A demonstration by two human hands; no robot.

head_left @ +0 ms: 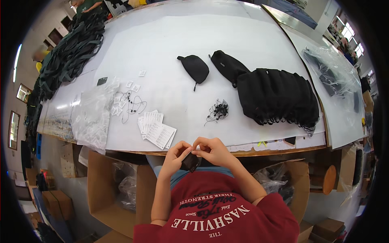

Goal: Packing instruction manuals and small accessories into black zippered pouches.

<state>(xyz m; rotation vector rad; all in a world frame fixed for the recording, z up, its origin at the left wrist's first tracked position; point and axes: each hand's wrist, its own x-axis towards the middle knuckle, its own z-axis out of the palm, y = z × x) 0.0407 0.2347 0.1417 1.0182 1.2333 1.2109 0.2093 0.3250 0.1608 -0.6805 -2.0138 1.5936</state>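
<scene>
My left hand [177, 157] and my right hand [214, 151] meet just off the table's front edge, fingertips pinched together. A small dark flat piece [190, 163], perhaps a tag, hangs below the fingers; what the right fingertips pinch is too small to make out. On the table beyond lie a fan of white printed cards [156, 128] and a tangle of thin black cords [219, 110]. One black zippered pouch [195, 69] lies by itself, a second black pouch [227, 67] leans against a row of several black pouches [277, 95].
Small white packets [118, 109] and loose black strings [133, 104] lie beside a clear plastic bag [92, 115] at left. Dark straps [71, 56] are heaped farther left. Plastic-wrapped goods [336, 77] lie at right. Open cardboard boxes [107, 190] stand below the table edge.
</scene>
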